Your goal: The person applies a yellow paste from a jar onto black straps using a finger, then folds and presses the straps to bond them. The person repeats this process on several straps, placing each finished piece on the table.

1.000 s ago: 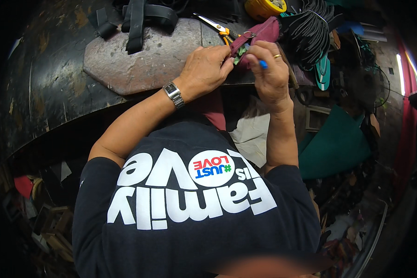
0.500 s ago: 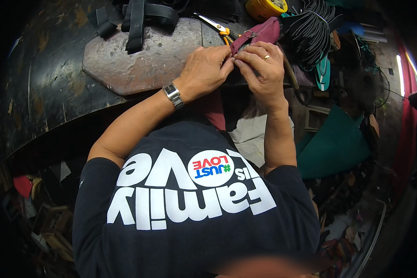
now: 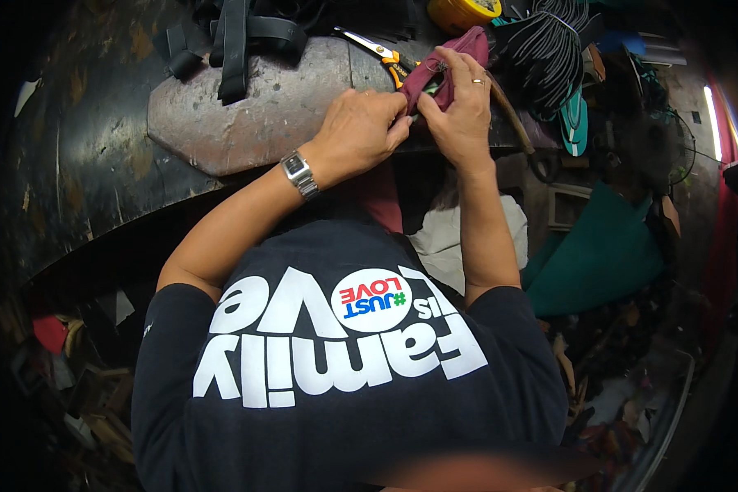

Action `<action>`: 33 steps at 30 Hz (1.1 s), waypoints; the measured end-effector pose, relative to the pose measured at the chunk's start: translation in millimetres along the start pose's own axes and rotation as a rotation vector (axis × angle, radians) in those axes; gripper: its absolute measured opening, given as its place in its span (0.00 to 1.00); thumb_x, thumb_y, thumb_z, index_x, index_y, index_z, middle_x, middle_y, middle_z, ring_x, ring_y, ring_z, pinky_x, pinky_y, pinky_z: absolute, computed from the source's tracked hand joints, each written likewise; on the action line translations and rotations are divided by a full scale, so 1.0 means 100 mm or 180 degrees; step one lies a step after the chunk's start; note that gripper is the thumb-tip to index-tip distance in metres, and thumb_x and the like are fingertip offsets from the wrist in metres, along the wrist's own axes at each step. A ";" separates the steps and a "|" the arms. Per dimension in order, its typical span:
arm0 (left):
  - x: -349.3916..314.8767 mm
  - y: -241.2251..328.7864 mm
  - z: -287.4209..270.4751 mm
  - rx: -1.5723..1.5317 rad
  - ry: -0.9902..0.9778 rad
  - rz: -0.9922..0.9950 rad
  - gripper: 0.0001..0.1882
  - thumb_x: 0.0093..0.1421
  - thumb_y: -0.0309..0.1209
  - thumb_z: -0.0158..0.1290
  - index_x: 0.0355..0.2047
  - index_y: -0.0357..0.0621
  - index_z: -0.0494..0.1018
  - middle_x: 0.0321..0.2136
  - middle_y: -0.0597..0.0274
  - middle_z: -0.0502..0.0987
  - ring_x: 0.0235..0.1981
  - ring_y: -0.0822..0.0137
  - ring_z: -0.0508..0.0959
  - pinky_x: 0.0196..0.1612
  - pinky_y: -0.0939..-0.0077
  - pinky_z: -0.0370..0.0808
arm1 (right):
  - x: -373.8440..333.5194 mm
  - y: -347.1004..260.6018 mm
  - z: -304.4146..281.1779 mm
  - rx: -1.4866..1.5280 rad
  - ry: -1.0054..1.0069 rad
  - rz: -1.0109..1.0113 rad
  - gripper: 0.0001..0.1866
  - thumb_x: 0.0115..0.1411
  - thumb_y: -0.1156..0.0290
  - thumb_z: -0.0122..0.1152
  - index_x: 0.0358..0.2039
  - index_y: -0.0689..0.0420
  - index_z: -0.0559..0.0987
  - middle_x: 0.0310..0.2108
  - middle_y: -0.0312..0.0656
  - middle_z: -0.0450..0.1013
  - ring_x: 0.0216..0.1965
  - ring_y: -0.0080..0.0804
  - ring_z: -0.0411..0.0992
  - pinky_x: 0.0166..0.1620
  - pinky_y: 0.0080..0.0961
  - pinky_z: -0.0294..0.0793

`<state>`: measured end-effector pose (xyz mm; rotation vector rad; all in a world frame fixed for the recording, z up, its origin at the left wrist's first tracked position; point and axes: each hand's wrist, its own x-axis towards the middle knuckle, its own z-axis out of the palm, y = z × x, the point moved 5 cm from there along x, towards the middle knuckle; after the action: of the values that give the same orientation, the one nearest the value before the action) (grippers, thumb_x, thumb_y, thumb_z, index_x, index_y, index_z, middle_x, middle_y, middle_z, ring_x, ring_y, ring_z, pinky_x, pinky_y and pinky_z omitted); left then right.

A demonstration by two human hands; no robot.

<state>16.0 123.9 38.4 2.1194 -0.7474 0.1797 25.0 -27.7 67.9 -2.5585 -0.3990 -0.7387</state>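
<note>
A maroon zippered pouch [image 3: 422, 75] lies at the near edge of the bench, its mouth spread apart. Something pale green shows inside, too small to name. My left hand [image 3: 359, 127] pinches the pouch's left edge, fingers closed, with a metal watch [image 3: 298, 174] on that wrist. On the other side, my right hand [image 3: 465, 115] grips the right edge between thumb and fingers. Just beyond my left fingertips rest scissors [image 3: 392, 60] with orange-and-black handles, blades pointing away to the left.
A worn many-sided board [image 3: 254, 111] lies on the dark bench [image 3: 82, 139], with black straps [image 3: 235, 53] on it. A yellow tub [image 3: 463, 12], a bundle of black cords [image 3: 545, 53], a teal sole-shaped piece [image 3: 576, 127] and a hooked stick [image 3: 512, 119] crowd the right. Green sheeting [image 3: 603, 250] sits lower right.
The pouch's mouth has come further open, showing the green thing inside. My right fingers have moved up and spread along its right edge; my left hand has shifted slightly down.
</note>
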 end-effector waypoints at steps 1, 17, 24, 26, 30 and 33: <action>0.01 0.00 -0.01 0.0027 -0.0198 -0.0058 0.11 0.63 0.38 0.57 0.31 0.42 0.75 0.25 0.52 0.78 0.29 0.50 0.78 0.32 0.59 0.72 | 0.02 0.06 -0.04 0.0471 -0.0314 -0.0046 0.31 0.47 0.70 0.68 0.55 0.55 0.76 0.53 0.49 0.70 0.56 0.49 0.67 0.62 0.42 0.63; 0.76 -0.19 0.09 0.0055 -0.0069 0.0943 0.11 0.61 0.28 0.58 0.45 0.43 0.79 0.38 0.55 0.82 0.39 0.55 0.83 0.44 0.67 0.79 | 0.27 0.67 -0.06 0.0066 -0.0088 -0.0567 0.19 0.53 0.85 0.53 0.41 0.54 0.83 0.50 0.44 0.73 0.50 0.42 0.75 0.51 0.34 0.76; 0.60 0.00 -0.01 -0.0037 -0.0093 0.1148 0.10 0.59 0.32 0.61 0.39 0.43 0.79 0.43 0.56 0.74 0.43 0.55 0.78 0.46 0.64 0.76 | 0.26 0.73 0.02 -0.0072 0.0625 -0.0326 0.11 0.49 0.84 0.58 0.28 0.52 0.83 0.37 0.42 0.71 0.36 0.41 0.76 0.40 0.33 0.77; 0.49 0.05 -0.07 0.0087 0.0004 0.1367 0.11 0.58 0.33 0.62 0.38 0.43 0.79 0.44 0.55 0.74 0.46 0.54 0.76 0.48 0.62 0.74 | 0.26 0.75 0.02 -0.0041 0.0716 -0.0261 0.11 0.49 0.84 0.59 0.27 0.52 0.82 0.36 0.42 0.72 0.35 0.41 0.75 0.38 0.33 0.76; 0.11 0.14 -0.07 0.0437 -0.0253 0.1528 0.09 0.56 0.35 0.62 0.35 0.47 0.78 0.45 0.56 0.73 0.49 0.55 0.73 0.53 0.58 0.69 | 0.25 0.78 0.03 -0.0058 0.0783 -0.0267 0.12 0.49 0.85 0.59 0.27 0.52 0.82 0.34 0.42 0.72 0.34 0.40 0.75 0.37 0.33 0.76; -0.16 0.22 0.09 0.0635 -0.0568 0.1351 0.12 0.55 0.35 0.63 0.38 0.47 0.77 0.48 0.57 0.73 0.52 0.56 0.71 0.53 0.61 0.67 | 0.26 0.78 0.05 0.0054 0.0874 -0.0267 0.11 0.49 0.86 0.58 0.27 0.53 0.82 0.34 0.42 0.71 0.34 0.40 0.75 0.37 0.33 0.76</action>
<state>-10.9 113.9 41.4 2.1562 -1.3314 0.3053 78.4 -88.5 52.1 -2.3913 -0.4208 -1.0952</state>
